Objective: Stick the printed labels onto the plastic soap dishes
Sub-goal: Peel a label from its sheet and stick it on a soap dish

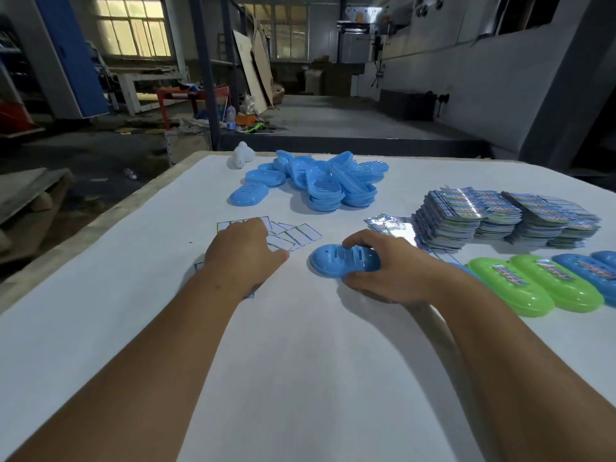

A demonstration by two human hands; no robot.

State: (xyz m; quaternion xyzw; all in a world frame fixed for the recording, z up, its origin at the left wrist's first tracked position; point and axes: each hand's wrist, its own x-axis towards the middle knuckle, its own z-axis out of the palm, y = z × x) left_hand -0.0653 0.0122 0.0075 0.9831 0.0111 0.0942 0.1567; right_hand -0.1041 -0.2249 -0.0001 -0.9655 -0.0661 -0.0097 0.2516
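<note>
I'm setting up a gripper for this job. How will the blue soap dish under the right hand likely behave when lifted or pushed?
The blue soap dish is probably light: thin, slotted plastic, spanned by the right hand alone. It looks rigid, keeping its moulded oval shape. Its glossy surface may be slippery, so it would likely slide on the white table rather than roll.

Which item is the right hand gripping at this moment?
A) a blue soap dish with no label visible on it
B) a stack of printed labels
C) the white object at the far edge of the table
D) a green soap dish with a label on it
A: the right hand curls its fingers and thumb around a blue soap dish whose slotted surface shows no label, while the labelled green dishes lie untouched further right.
</note>
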